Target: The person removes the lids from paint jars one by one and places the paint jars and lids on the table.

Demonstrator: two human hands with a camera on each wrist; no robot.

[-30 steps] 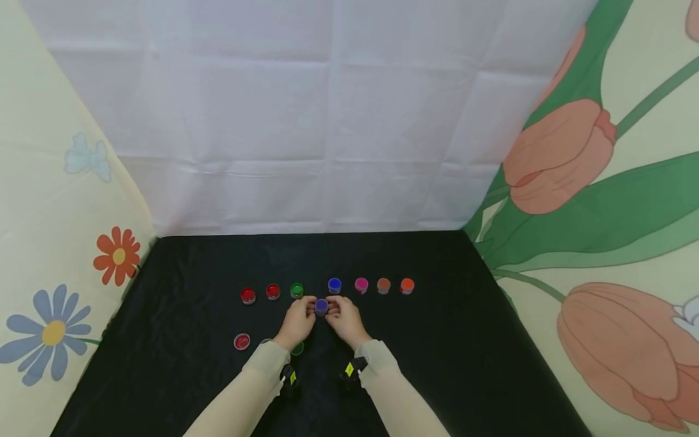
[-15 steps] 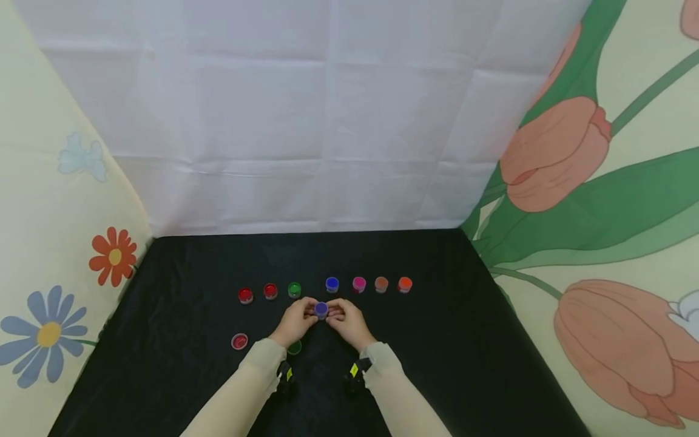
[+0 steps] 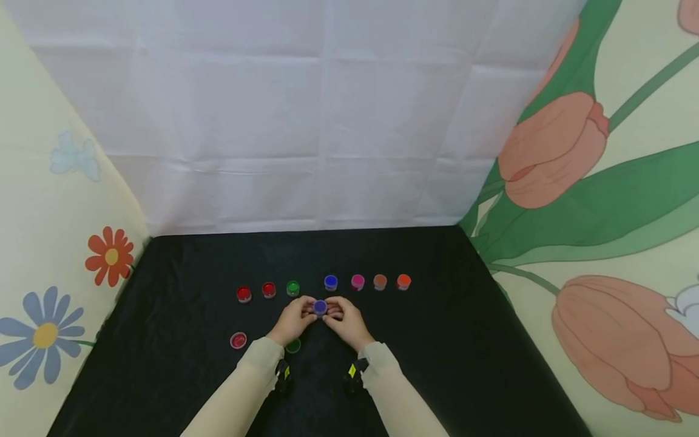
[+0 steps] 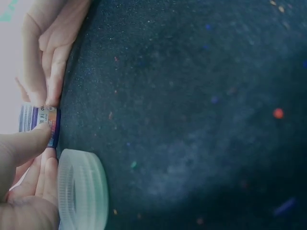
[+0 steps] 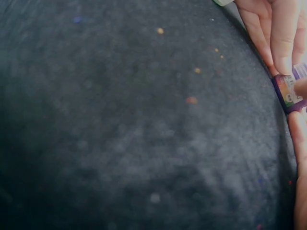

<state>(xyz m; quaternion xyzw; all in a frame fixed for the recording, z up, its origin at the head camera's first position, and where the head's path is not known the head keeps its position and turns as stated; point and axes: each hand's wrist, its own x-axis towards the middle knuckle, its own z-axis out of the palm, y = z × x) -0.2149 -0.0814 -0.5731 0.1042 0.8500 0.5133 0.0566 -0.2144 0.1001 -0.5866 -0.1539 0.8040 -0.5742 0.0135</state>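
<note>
Both hands meet around a small purple-topped jar near the middle of the black table. My left hand holds it from the left, its thumb lying across the printed label in the left wrist view. From the other side my right hand pinches the same jar, whose label shows partly between the fingers. The jar lies close over the cloth. Beside the left hand, a translucent ridged round piece like a lid or tub rests on the cloth.
Behind the hands runs a row of small jars: two red, a green one, a blue one, a pink one, a brown one and an orange one. Nearer are a red round piece and a green one.
Both hands stay on the purple jar, with only slight finger shifts. The whole head view has drifted a little.
</note>
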